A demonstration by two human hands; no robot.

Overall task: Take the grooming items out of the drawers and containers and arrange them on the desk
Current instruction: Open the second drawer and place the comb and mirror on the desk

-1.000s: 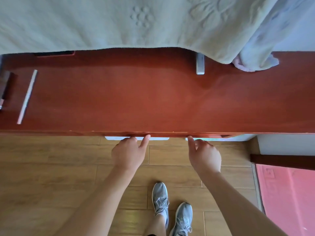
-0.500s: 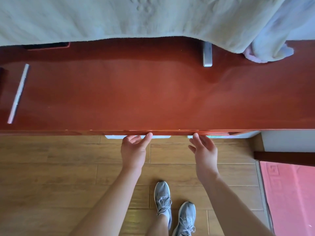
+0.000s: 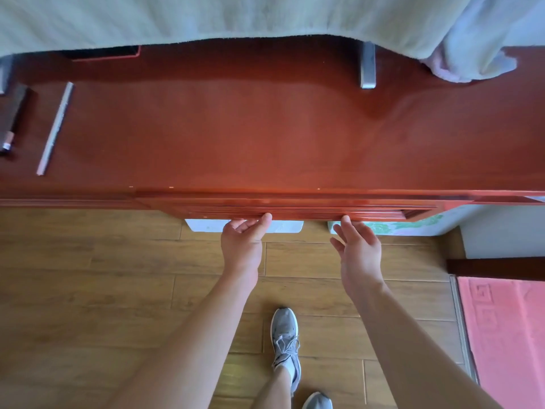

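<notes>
Nearest, at 6 o'clock: two grey trainers point(image 3: 285, 343) on a wood-plank floor point(image 3: 88, 290), w/ a pink rug point(image 3: 507, 335) at 4 o'clock. Both bare forearms run up from the bottom edge toward 12.

L hand point(image 3: 242, 246) is just below centre, palm up. Its thumb tip point(image 3: 267, 219) touches the lower lip of the drawer point(image 3: 309, 212), and the other fingers are loosely curled. The grip is released, clasping nothing.

R hand point(image 3: 358, 252) is at 3 o'clock of the L, apart from it, fingers point(image 3: 345, 222) straight and spread, one tip touching the same lower lip. Its grip is also released, nothing held.

The drawer sits at 12 o'clock of both hands, under the front edge of the worktop point(image 3: 265, 137). Its red-brown moulded front stands a little proud of the apron. The inside isn't visible.

Below it, a white box point(image 3: 206, 225) shows behind the L hand, and a box w/ green floral print point(image 3: 413, 225) is at 2 o'clock of the R hand.

On the worktop at 10 o'clock lies a slim silver stick point(image 3: 56, 128). At 9 o'clock of that, at the frame edge, is a dark bar-shaped item point(image 3: 13, 113); can't tell what either is. A metal bracket point(image 3: 367, 66) is at 1 o'clock.

Farthest, a pale green blanket point(image 3: 206, 16) drapes across 12, w/ a light blue cloth point(image 3: 477, 39) bunched at 2.
</notes>
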